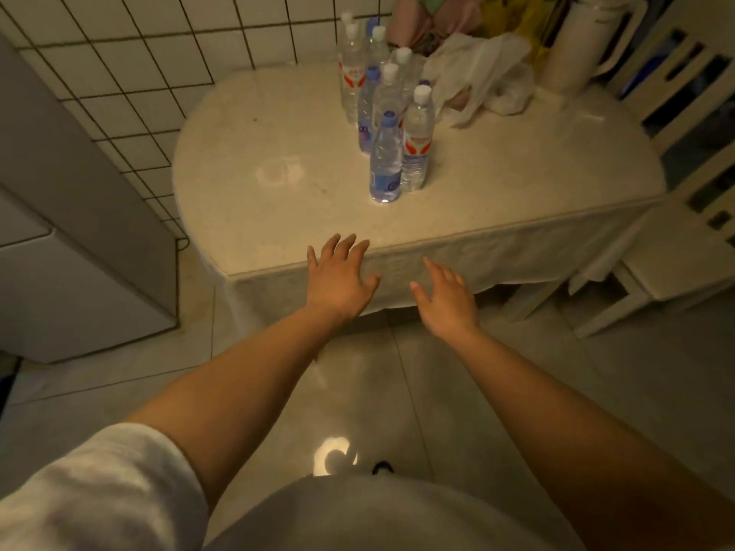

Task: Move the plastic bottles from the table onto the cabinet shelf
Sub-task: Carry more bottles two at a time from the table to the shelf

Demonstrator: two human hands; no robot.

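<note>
I see the table (278, 216) under a pale cloth, set against a tiled wall; plastic bottles (391, 113) stand upright in a tight cluster toward its far side, beside a crumpled bag (483, 79); left hand (338, 278) and right hand (447, 298) hover at the near edge, fingers spread, holding nothing.

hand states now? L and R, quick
Left hand: open, fingers spread, holding nothing, short of the bottles.
Right hand: open, fingers straight, holding nothing.
</note>
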